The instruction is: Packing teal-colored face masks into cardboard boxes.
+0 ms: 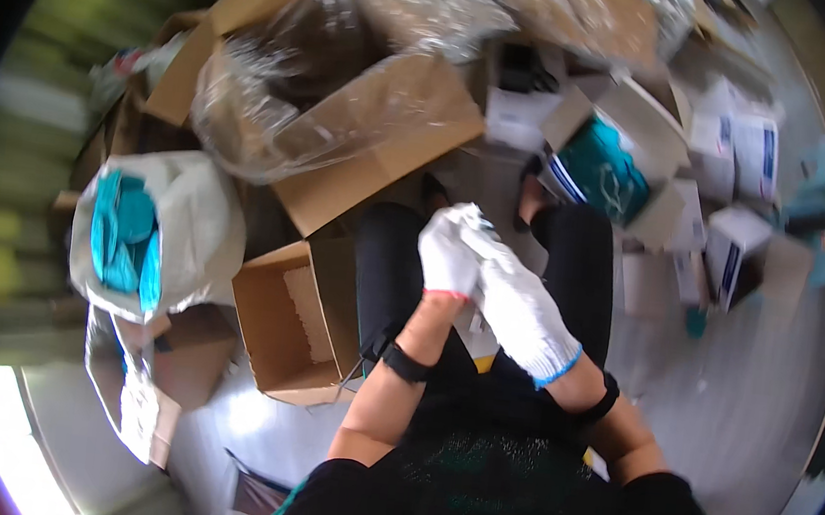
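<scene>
My left hand (448, 253) wears a white knit glove with a red cuff. Against it presses my right hand (521, 294), in a white knit glove with a blue cuff. They meet above my lap, the fingers overlapping and closed together. Blur and overlap hide what, if anything, is between them. Below the hands, between my dark-trousered thighs, part of a white and yellow thing (479, 347) shows. Just left of my left arm stands an open brown cardboard box (269, 328).
A large cardboard box (395, 135) with clear plastic lies ahead. At left, a white bag (200, 220) holds turquoise items (126, 232). Ahead right, an open carton (650, 147) contains a teal package (602, 172). Several white boxes (735, 246) and flaps lie on the grey floor (718, 410).
</scene>
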### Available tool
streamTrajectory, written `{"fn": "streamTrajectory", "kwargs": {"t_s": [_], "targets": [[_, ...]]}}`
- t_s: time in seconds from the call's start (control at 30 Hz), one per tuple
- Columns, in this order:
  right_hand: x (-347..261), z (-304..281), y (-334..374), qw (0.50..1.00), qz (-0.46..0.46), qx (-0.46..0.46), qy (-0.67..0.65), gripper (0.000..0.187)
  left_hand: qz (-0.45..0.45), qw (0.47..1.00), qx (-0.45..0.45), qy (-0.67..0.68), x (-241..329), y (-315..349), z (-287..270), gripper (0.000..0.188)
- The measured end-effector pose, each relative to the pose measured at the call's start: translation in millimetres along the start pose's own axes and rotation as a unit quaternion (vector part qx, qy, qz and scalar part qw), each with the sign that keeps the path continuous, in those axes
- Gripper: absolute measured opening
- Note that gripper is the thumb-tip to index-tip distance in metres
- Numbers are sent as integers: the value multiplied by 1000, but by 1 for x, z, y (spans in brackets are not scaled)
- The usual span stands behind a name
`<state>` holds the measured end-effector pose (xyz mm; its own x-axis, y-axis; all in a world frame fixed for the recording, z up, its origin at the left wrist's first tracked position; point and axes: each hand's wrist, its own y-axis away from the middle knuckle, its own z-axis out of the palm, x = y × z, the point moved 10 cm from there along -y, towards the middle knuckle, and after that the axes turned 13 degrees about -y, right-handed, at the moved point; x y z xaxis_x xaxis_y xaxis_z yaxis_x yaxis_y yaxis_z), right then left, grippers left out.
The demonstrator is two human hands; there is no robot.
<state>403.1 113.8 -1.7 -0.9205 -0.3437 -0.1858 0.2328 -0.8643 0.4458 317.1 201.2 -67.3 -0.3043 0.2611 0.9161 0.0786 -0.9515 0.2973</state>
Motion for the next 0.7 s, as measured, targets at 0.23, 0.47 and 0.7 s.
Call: {"fn": "streamTrajectory", "kwargs": {"t_s": [0.23, 0.47, 0.7], "targets": [[-32, 38, 48, 971, 62, -88, 215, 25, 374, 867, 21, -329, 200, -127, -103, 16], [-209, -79, 26, 925, -225, 136, 273, 16, 128, 924, 25, -359, 270, -256, -103, 39], [-330, -179, -69, 592, -193, 337, 706, 24, 136, 677, 205, -694, 228, -281, -200, 40]]}}
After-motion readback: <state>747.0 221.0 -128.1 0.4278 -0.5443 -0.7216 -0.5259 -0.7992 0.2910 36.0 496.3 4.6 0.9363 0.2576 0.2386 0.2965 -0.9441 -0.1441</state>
